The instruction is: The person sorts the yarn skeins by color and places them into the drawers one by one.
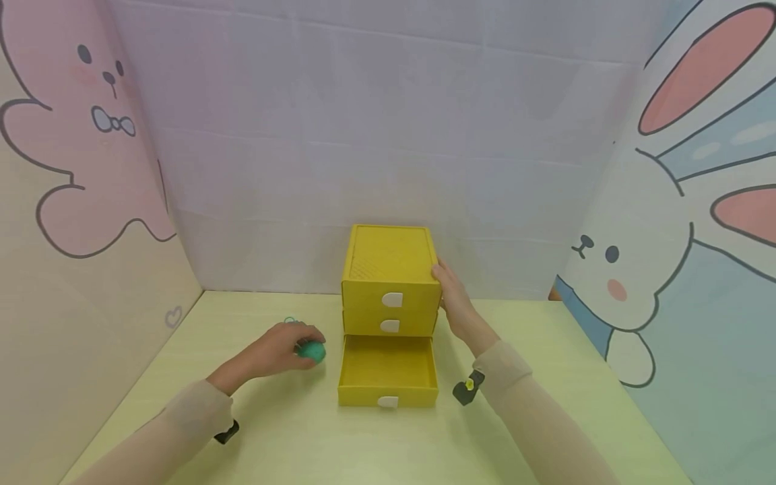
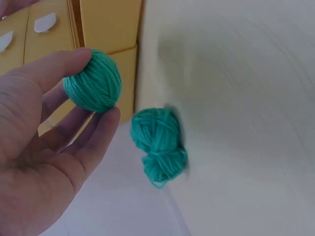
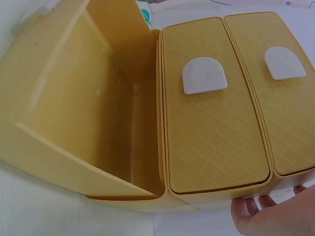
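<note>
Between thumb and fingertips, my left hand [image 1: 283, 349] pinches a ball of green yarn [image 2: 93, 82], held to the left of a yellow drawer cabinet [image 1: 391, 252]. Behind that hand, a lumpy green yarn bundle [image 2: 156, 132] lies on the table; whether it is one piece or two touching, I cannot tell. The cabinet's bottom drawer [image 1: 388, 395] is pulled out, showing its yellow inside. Above it, two drawers with white tabs are closed. My right hand [image 1: 457, 303] rests against the cabinet's right side, fingers extended along it, partly hidden in the right wrist view.
A pale table [image 1: 273, 431] spreads around the cabinet. A plain whitish cloth wall [image 1: 388, 135] rises behind it. Side panels stand to the left and right, one with a pink cartoon animal [image 1: 103, 148], the other with a white rabbit [image 1: 636, 249].
</note>
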Demonstrator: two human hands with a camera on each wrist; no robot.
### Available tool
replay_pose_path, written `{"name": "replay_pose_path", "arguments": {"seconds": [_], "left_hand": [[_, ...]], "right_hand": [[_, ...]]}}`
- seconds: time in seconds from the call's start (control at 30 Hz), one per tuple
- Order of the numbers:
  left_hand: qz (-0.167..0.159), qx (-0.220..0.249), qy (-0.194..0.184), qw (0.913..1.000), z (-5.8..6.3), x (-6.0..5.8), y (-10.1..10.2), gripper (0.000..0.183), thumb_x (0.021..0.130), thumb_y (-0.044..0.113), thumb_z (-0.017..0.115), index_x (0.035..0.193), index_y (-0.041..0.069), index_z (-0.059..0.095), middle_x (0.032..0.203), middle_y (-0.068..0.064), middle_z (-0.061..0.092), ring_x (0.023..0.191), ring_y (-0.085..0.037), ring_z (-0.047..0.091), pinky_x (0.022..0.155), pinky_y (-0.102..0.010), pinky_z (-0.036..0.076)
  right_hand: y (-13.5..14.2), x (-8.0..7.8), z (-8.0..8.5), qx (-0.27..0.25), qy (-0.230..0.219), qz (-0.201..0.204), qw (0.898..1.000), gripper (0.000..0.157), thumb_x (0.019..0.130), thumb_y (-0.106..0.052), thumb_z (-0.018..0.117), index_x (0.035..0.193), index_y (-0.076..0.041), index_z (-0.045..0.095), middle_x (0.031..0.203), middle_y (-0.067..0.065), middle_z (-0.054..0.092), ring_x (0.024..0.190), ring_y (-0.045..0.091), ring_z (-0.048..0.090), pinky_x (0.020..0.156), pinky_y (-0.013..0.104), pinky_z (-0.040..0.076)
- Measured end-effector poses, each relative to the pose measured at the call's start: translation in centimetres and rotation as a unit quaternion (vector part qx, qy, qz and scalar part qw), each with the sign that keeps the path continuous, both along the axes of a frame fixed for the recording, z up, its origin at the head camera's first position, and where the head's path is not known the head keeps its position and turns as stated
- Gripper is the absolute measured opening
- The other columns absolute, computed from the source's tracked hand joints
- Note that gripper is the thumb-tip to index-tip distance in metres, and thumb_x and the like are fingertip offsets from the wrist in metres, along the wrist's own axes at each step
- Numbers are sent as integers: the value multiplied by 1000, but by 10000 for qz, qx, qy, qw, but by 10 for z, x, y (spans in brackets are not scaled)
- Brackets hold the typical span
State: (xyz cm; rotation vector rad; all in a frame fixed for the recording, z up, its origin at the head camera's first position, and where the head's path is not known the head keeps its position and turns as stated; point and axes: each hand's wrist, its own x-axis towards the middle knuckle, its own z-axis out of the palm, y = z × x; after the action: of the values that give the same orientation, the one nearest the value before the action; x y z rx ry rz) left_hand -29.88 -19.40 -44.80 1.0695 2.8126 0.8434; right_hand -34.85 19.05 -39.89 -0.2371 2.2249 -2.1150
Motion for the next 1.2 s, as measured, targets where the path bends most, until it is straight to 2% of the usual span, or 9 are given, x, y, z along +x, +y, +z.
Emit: {"name": "replay_pose_path", "arguments": {"seconds": [0.17, 0.3, 0.43, 0.63, 0.87, 1.2], "left_hand": [[-160, 50, 158, 9997, 12, 6, 21, 30, 94, 17, 83, 123, 12, 74, 113, 6, 72, 96, -11, 63, 85, -32, 55], [-322, 188, 201, 9991, 18, 9, 36, 29, 94, 15, 82, 122, 12, 75, 112, 4, 72, 97, -13, 66, 83, -29, 60], [-354, 253, 222, 9988, 21, 10, 51, 29, 94, 14, 81, 123, 11, 75, 113, 3, 72, 99, -15, 68, 85, -30, 62], [-295, 32, 327, 9990, 20, 9, 74, 30, 94, 14, 81, 122, 8, 75, 116, 1, 74, 99, -15, 65, 87, -32, 59], [-234, -177, 209, 9994, 16, 10, 95, 27, 93, 17, 83, 118, 12, 77, 114, 2, 75, 98, -15, 62, 85, -34, 55], [-488, -138, 310, 9982, 9, 7, 119, 28, 91, 16, 85, 117, 10, 76, 114, -1, 75, 97, -16, 63, 84, -30, 56]], "right_hand": [[1, -1, 0, 3, 13, 41, 10000, 64, 114, -48, 35, 172, -31, 13, 178, -1, 14, 163, 28, 14, 128, 65, 18], [1, 0, 2, 18, 19, 49, 10000, 65, 114, -48, 35, 172, -31, 13, 178, -1, 14, 163, 28, 15, 128, 65, 19], [0, 1, 2, 22, 27, 20, 10000, 64, 114, -46, 36, 172, -30, 13, 178, 0, 14, 163, 28, 16, 128, 65, 19], [0, 1, 2, 15, 26, -2, 10000, 64, 114, -46, 36, 172, -29, 14, 178, 0, 15, 163, 27, 16, 129, 64, 19], [2, 1, 1, 38, -5, 58, 10000, 66, 114, -49, 36, 172, -30, 12, 178, 0, 12, 164, 28, 13, 129, 65, 17], [0, 1, 1, 16, 1, 5, 10000, 65, 114, -47, 36, 172, -29, 14, 178, -1, 14, 163, 28, 15, 128, 65, 18]]}}
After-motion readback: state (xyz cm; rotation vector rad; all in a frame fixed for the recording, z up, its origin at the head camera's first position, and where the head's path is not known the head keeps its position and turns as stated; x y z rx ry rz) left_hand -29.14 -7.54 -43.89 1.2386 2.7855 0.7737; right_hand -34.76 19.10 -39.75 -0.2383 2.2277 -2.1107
